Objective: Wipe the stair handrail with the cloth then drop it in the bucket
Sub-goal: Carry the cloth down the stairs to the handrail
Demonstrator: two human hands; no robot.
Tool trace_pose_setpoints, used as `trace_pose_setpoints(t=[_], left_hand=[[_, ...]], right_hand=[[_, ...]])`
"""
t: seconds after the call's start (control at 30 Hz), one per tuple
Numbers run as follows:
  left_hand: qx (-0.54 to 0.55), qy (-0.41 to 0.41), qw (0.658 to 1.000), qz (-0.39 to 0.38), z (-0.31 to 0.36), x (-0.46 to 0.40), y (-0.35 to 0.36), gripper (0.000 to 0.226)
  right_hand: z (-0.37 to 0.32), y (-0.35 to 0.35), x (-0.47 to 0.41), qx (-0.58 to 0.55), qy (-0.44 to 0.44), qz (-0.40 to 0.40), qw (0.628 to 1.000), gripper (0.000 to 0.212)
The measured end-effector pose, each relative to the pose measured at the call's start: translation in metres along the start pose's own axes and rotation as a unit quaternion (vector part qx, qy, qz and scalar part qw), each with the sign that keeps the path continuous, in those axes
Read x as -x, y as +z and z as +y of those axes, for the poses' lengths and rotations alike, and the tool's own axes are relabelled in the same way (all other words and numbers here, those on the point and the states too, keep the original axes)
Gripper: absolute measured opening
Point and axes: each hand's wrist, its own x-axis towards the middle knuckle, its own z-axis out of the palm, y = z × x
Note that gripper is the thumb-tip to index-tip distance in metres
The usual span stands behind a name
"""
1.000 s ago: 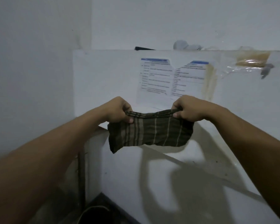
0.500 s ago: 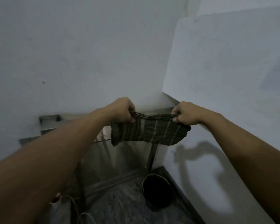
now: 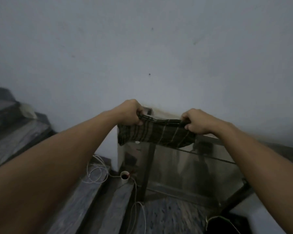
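A dark checked cloth (image 3: 156, 133) hangs stretched between my two hands at the middle of the view. My left hand (image 3: 131, 113) pinches its left top corner and my right hand (image 3: 195, 121) pinches its right top corner. Behind and below the cloth runs a metal handrail (image 3: 213, 138) over a glass panel, sloping down to the right along the white wall. Whether the cloth touches the rail I cannot tell. A dark bucket (image 3: 225, 224) with a thin wire handle stands on the floor at the bottom right, partly cut by the frame edge.
Grey stone stair steps (image 3: 15, 130) rise at the left. A white cable (image 3: 98, 173) lies coiled on a lower step beside a small white cup (image 3: 125, 176). A dark metal post (image 3: 146, 173) holds the glass panel. The white wall fills the upper half.
The view has swung left and down, from the paper-covered wall to the stairs and railing. Both hands keep their hold on the cloth. The bucket has shifted toward the bottom right.
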Motion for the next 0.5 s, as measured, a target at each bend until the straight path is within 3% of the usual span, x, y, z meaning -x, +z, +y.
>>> trace_pose_setpoints(t=[0.2,0.5], left_hand=[[-0.011,-0.149,0.987,0.065,-0.072,0.031,-0.029,0.017],[-0.004,-0.324,0.933,0.157,-0.168,0.131,-0.073,0.010]], right_hand=[[-0.067,0.006,-0.093,-0.009,-0.147,-0.031,0.989,0.026],[-0.225,0.036,-0.172,-0.018,-0.319,-0.060,0.946,0.031]])
